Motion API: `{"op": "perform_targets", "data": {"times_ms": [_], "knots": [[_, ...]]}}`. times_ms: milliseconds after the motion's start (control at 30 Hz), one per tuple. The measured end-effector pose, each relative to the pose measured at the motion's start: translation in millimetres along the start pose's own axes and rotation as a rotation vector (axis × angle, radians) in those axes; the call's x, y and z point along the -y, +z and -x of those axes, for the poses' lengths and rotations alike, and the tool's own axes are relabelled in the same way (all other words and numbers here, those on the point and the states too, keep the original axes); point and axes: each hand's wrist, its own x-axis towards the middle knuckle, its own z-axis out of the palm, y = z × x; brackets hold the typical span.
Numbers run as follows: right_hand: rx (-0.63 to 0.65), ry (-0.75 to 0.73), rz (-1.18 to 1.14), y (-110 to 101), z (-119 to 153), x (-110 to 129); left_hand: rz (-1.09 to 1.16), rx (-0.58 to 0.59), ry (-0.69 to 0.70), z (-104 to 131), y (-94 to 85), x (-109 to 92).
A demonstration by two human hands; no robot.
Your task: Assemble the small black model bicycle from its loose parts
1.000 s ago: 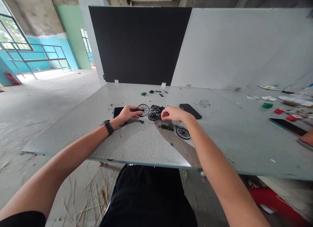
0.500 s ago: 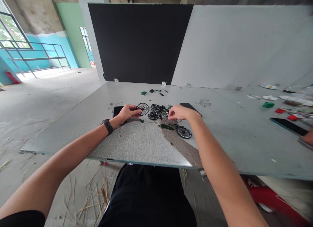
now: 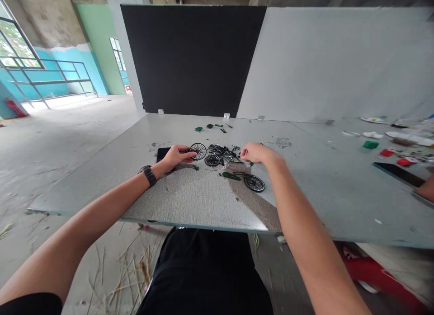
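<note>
Between the thumb and fingers of my left hand point(image 3: 178, 157) is a small spoked toy bicycle wheel point(image 3: 198, 151), held up on its edge. Dark model bicycle parts point(image 3: 222, 153), with another wheel among them, lie in a pile between my hands. My right hand point(image 3: 253, 152) hovers at the pile's right side with fingers pinched together; anything in them is too small to make out. Nearer to me, a part with a green piece point(image 3: 231, 175) and a spoked wheel point(image 3: 254, 183) lies on the table.
Small green and black pieces point(image 3: 199, 129) lie toward the back, before an upright black panel point(image 3: 193, 57). A dark flat object point(image 3: 163, 154) rests beside my left hand. On the right are red pieces point(image 3: 387, 152), a dark tablet-like object point(image 3: 396, 174) and another person's hand point(image 3: 426, 188).
My right hand has shifted to the right, away from the pile of bicycle parts, uncovering more of it. My left hand keeps the wheel in the same place.
</note>
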Motion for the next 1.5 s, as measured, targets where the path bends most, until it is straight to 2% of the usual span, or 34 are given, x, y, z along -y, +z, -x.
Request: {"op": "perform_targets", "data": {"times_ms": [400, 867, 1133, 1233, 1333, 1500], "knots": [[-0.100, 0.003, 0.012, 10.1, -10.2, -3.3, -0.042, 0.013, 0.006, 0.1, -0.5, -1.2], [-0.075, -0.110, -0.079, 15.2, -10.4, 10.8, -0.090, 0.016, 0.042, 3.1, 3.1, -6.1], [-0.233, -0.077, -0.095, 11.5, -9.4, 0.7, -0.098, 0.016, 0.059, 4.0, 3.3, -5.9], [-0.354, -0.207, -0.195, 11.6, -5.4, 13.6, -0.100, 0.015, 0.062, 4.0, 3.3, -5.3], [-0.431, -0.387, -0.431, 15.7, -0.5, 38.2, -0.103, 0.010, 0.064, 4.5, 4.0, -6.2], [-0.208, -0.600, -0.815, 32.3, 1.9, 76.0, -0.116, 0.022, 0.075, 5.8, 4.9, -8.9]]}}
